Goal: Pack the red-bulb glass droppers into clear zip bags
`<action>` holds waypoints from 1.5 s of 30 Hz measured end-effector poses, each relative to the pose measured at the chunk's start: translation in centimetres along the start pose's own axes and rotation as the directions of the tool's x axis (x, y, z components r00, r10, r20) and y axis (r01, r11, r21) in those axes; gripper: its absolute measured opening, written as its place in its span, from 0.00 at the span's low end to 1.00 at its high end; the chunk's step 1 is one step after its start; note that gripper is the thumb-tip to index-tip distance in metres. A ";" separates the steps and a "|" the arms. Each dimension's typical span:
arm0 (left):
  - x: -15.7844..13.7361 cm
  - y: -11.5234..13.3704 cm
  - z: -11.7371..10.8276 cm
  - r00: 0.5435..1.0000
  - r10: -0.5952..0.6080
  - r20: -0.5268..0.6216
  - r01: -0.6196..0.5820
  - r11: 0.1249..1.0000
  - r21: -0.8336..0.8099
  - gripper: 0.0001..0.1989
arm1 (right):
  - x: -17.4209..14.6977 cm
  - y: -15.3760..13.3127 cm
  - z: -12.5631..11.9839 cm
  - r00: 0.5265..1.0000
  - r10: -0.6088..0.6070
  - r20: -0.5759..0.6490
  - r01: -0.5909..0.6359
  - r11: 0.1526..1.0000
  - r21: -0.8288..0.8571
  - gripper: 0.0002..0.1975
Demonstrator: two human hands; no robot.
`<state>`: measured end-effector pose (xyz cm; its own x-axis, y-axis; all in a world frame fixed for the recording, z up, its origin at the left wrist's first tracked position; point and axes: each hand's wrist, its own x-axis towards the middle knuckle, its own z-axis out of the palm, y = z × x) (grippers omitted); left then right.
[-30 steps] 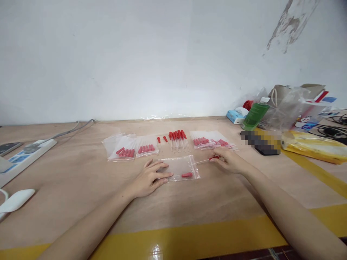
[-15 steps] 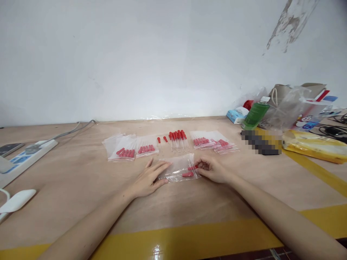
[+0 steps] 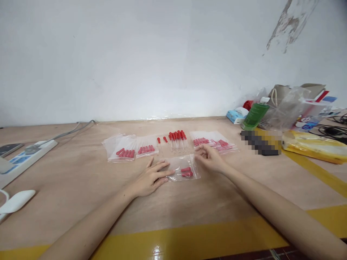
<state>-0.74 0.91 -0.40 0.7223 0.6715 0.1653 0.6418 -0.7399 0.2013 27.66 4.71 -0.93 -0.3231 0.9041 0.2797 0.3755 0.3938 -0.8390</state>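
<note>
A clear zip-lock bag (image 3: 176,177) lies flat in front of me, with two red-bulbed droppers (image 3: 186,172) inside near its right end. My left hand (image 3: 151,177) is spread over the bag's left end, fingertips pressing on the plastic. Just off the bag's upper right corner is my right hand (image 3: 208,157), its fingers loosely curled and apart, with nothing visible in them. Beyond the bag, a row of loose droppers (image 3: 177,136) with red bulbs and thin clear stems lies on the table, plus two single droppers (image 3: 165,139) to their left.
Filled bags (image 3: 146,146) lie at left, and another filled pile (image 3: 217,142) is behind my right hand. A power strip (image 3: 29,155) stands far left. A green bottle (image 3: 256,113), tissue pack (image 3: 235,116) and yellow packet (image 3: 314,146) sit at right.
My right hand has let go of the dropper at the bag's mouth and moved up and away. That dropper now lies inside beside the other. My left fingers have shifted slightly right.
</note>
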 end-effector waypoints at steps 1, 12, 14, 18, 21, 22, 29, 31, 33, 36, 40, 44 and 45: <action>0.0 0.0 -0.1 1.000 -0.002 0.001 0.002 1.000 -0.002 0.18 | 0.8 0.0 -0.5 0.997 -0.006 -0.081 -0.001 0.996 -0.087 0.08; -0.1 0.4 -0.3 1.000 -0.021 0.013 0.021 1.000 0.005 0.18 | 10.5 0.2 2.8 0.921 0.210 -0.327 -0.329 0.869 -0.369 0.17; -0.1 0.4 -0.3 0.999 -0.027 0.022 0.027 1.000 0.002 0.18 | 11.3 0.1 3.4 0.911 0.254 -0.325 -0.368 0.857 -0.361 0.18; 0.0 0.5 -0.4 0.999 -0.031 0.024 0.031 0.999 -0.019 0.18 | 12.4 0.3 3.9 0.907 0.299 -0.296 -0.394 0.851 -0.346 0.18; 0.0 0.5 -0.4 0.999 -0.035 0.030 0.036 0.999 -0.028 0.18 | 13.1 0.4 3.9 0.904 0.329 -0.273 -0.408 0.855 -0.322 0.18; 0.0 0.5 -0.4 0.999 -0.038 0.034 0.039 0.999 -0.027 0.18 | 13.3 0.2 3.7 0.902 0.338 -0.268 -0.412 0.857 -0.308 0.18; 0.0 0.4 -0.4 0.999 -0.025 0.027 0.025 1.000 -0.004 0.18 | 9.9 -1.0 0.6 0.925 0.306 -0.225 -0.332 0.939 -0.088 0.30; 0.0 0.5 -0.5 0.999 -0.026 0.033 0.026 1.000 -0.005 0.18 | 7.4 -0.8 -0.3 0.930 0.287 -0.230 -0.253 0.953 0.166 0.36; 0.0 0.5 -0.6 0.999 -0.029 0.035 0.029 1.000 -0.001 0.18 | 5.0 -0.2 -1.0 0.915 0.282 -0.289 -0.198 0.937 0.288 0.37; 0.0 0.6 -0.6 0.999 -0.026 0.040 0.026 1.000 0.007 0.17 | 2.3 1.0 -1.3 0.876 0.313 -0.367 -0.179 0.918 0.354 0.34; 0.1 0.6 -0.6 0.999 -0.028 0.031 0.028 1.000 0.001 0.17 | 1.2 1.7 -0.7 0.832 0.365 -0.419 -0.174 0.887 0.428 0.28; 0.1 0.5 -0.5 0.999 -0.032 0.024 0.032 0.999 -0.007 0.17 | 1.1 1.2 0.6 0.846 0.389 -0.366 -0.171 0.847 0.504 0.26; 0.1 0.4 -0.5 0.999 -0.030 0.022 0.030 1.000 -0.005 0.17 | 0.9 1.0 1.0 0.853 0.387 -0.350 -0.166 0.838 0.520 0.26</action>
<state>-0.53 0.68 0.19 0.7085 0.6921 0.1377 0.6618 -0.7194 0.2107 26.92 5.82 -1.98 0.1739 0.9817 0.0773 -0.0839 0.0929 -0.9921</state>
